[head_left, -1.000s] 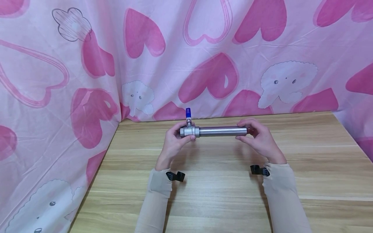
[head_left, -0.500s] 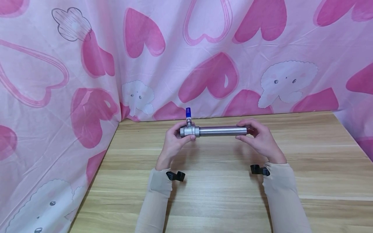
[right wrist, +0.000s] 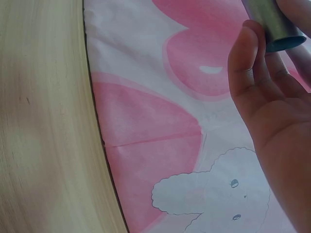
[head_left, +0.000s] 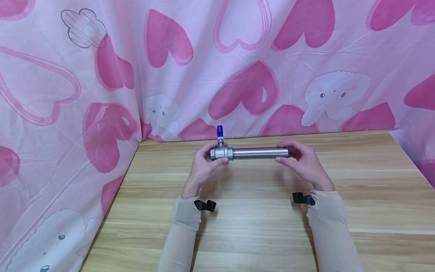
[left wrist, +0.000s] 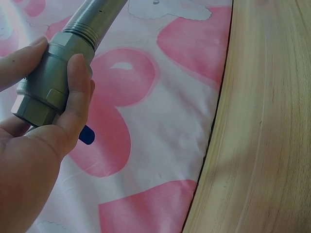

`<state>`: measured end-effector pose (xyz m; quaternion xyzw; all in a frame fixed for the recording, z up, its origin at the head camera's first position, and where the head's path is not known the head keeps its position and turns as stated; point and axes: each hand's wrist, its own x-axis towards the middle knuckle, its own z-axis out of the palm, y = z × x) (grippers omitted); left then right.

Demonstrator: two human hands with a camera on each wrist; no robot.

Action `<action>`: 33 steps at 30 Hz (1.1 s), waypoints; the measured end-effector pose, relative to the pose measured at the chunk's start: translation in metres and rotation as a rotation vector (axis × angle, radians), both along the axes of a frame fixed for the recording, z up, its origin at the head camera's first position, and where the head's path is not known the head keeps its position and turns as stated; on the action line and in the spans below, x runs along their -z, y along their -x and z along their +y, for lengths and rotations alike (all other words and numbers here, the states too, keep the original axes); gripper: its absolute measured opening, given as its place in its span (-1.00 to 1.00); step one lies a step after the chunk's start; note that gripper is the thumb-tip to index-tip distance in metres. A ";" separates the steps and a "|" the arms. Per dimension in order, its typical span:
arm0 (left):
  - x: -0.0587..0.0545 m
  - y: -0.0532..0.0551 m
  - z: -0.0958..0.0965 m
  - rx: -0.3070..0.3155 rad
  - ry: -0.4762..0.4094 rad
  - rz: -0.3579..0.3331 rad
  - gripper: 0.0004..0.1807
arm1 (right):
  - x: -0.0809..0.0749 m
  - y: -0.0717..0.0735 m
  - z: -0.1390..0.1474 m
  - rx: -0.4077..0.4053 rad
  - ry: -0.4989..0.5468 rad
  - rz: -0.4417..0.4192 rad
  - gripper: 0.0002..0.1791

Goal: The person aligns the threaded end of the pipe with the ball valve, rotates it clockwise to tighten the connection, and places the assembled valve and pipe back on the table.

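A steel ball valve [head_left: 221, 152] with a blue lever handle [head_left: 219, 131] is joined to one end of a metal pipe [head_left: 259, 152]. Both are held level above the table. My left hand [head_left: 203, 166] grips the valve body, thumb on the near side and fingers behind. In the left wrist view, threads [left wrist: 82, 31] show where the pipe meets the valve [left wrist: 56, 73]; the blue handle [left wrist: 87, 135] sticks out past the fingers. My right hand [head_left: 304, 165] holds the pipe's right end between thumb and fingers. The right wrist view shows that pipe end [right wrist: 277, 29] open.
Below the hands lies a wood-grain table [head_left: 251, 226]. A pink curtain [head_left: 197, 87] with hearts and white cartoon animals hangs behind it and along its left side. A small black wrist mount [head_left: 205, 206] sits on the left sleeve, and a similar mount [head_left: 303, 198] on the right.
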<state>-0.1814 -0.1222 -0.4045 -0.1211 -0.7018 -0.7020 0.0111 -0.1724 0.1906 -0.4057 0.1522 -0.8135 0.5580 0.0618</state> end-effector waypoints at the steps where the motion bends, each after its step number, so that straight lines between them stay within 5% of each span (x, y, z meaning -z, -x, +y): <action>1: 0.000 0.000 0.000 -0.001 0.003 -0.001 -0.39 | 0.000 0.000 0.000 0.001 -0.002 -0.003 -0.55; 33: 0.000 0.000 0.001 -0.002 0.017 0.032 -0.41 | 0.001 0.001 0.001 0.009 -0.045 -0.006 -0.63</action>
